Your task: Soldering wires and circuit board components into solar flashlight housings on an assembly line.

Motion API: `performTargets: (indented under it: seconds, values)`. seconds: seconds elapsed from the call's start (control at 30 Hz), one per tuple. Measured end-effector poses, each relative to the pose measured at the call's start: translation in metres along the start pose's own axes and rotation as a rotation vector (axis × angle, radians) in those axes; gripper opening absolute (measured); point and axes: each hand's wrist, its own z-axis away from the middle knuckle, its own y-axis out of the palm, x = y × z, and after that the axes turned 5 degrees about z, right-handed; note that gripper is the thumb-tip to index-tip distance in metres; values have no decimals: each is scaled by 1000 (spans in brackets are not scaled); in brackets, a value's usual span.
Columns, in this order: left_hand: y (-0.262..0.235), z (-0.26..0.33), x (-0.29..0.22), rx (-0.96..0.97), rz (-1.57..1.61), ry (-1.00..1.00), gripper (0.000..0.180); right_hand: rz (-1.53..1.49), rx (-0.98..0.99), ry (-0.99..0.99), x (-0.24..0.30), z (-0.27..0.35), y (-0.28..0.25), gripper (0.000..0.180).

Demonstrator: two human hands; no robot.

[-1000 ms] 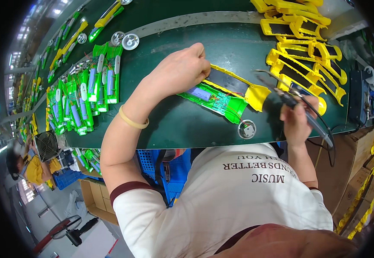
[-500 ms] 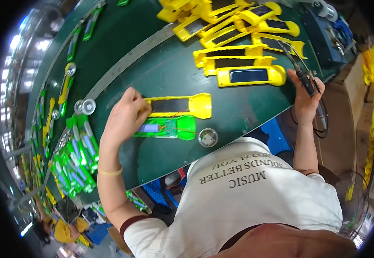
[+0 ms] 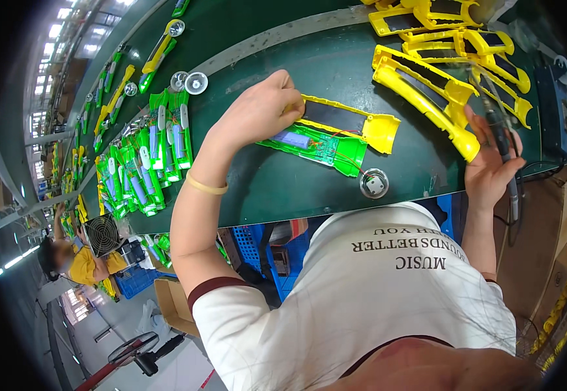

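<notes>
My left hand (image 3: 262, 109) is closed, its fingers pinched over the left end of a yellow flashlight half-shell (image 3: 381, 132) with a dark panel in it. Against the near side of that shell lies a green half-shell (image 3: 350, 156), holding a blue battery (image 3: 292, 139), a small circuit board and thin red wires. A round clear reflector (image 3: 374, 183) sits by its wide end. In my right hand (image 3: 490, 171) is a soldering iron (image 3: 501, 135) with a dark handle; its tip is blurred. The fingertips reach the wide end of a tilted yellow shell (image 3: 427, 112).
More yellow shells (image 3: 456, 42) are heaped at the far right, before a blue box-shaped device (image 3: 560, 98). Green shells with batteries (image 3: 137, 176) pile up on the left, near two loose reflectors (image 3: 196, 83). A metal strip (image 3: 257, 49) crosses the green table. Another person (image 3: 85, 264) is at far left.
The view has swung, so the table's things sit further right and tilted. The nearest yellow shell on the right now slants, with my right fingers at its end. My left hand keeps its pinch.
</notes>
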Motion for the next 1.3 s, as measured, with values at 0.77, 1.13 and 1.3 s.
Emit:
performTargets:
  seconds: [0.77,1.13,1.3]
  values:
    - [-3,25,-8,-115,137,366,44,499,15,-196,0,12,-17,61]
    - [-23,-21,69,-465,180,-55,50,353,-51,-246,6,-15,-13,66]
    - [-64,-78,175,-610,43,-198,61,494,-133,-187,-15,-1,-19,62]
